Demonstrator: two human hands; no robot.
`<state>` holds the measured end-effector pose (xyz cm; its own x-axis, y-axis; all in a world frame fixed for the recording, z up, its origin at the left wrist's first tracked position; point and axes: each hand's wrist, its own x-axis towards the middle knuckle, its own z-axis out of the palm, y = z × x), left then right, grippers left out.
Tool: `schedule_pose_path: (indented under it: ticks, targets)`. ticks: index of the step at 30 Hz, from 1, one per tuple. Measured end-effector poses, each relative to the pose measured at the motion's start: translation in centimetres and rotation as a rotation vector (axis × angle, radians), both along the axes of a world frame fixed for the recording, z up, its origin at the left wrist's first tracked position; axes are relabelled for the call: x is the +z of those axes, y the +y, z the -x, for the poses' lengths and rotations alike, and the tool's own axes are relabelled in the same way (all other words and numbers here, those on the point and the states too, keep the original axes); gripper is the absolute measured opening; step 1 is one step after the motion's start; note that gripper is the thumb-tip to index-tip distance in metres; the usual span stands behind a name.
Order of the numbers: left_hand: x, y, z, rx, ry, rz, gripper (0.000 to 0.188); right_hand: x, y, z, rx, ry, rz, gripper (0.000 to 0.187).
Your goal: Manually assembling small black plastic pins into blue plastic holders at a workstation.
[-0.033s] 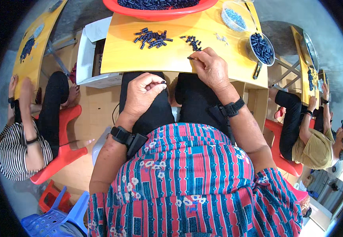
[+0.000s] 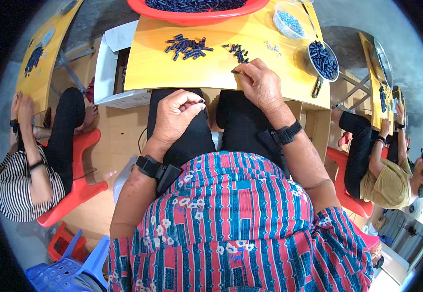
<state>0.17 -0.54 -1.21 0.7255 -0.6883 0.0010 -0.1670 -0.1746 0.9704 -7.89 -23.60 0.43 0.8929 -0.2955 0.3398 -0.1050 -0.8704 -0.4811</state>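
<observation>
My left hand (image 2: 176,113) is closed above my lap, just off the table's front edge. Its thumb and finger pinch a small black piece (image 2: 202,101), of which only the end shows. Over the front edge of the yellow table (image 2: 167,78), my right hand (image 2: 259,83) pinches a small dark cylindrical piece (image 2: 235,72) between thumb and forefinger. Right beyond those fingertips lies a small group of dark cylindrical pieces (image 2: 239,51). A larger pile of similar, longer-looking pieces (image 2: 188,47) lies to its left.
A red basin (image 2: 197,18) full of dark pieces stands at the back. Toward the right are a tub of pale blue bits (image 2: 289,24), a handled container of dark pieces (image 2: 322,60) and scattered clear bits (image 2: 272,47). An open white box (image 2: 116,68) adjoins the table. People work at both sides.
My hands and the pieces in them have not visibly moved. At the left table, the co-worker's hand has shifted up to meet the other hand.
</observation>
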Motion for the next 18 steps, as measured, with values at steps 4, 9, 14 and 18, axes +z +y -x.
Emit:
schedule_pose_path:
  ticks: [4,9,14,18]
  targets:
    - [0.33,-0.05,0.01,-0.008,-0.019,-0.023,0.009,-0.19,-0.02,0.03,-0.003,0.034,-0.004,0.01]
    - [0.09,0.02,-0.04,-0.01,-0.022,-0.018,0.009,-0.46,-0.07,0.0,0.031,0.003,0.063,0.01]
    - [-0.03,0.0,-0.09,-0.014,-0.025,-0.029,0.009,-0.44,0.0,-0.09,0.06,0.083,0.126,0.01]
    - [-0.21,-0.05,-0.07,0.01,-0.067,0.0,0.009,-0.68,0.13,-0.23,0.053,0.116,0.149,0.008]
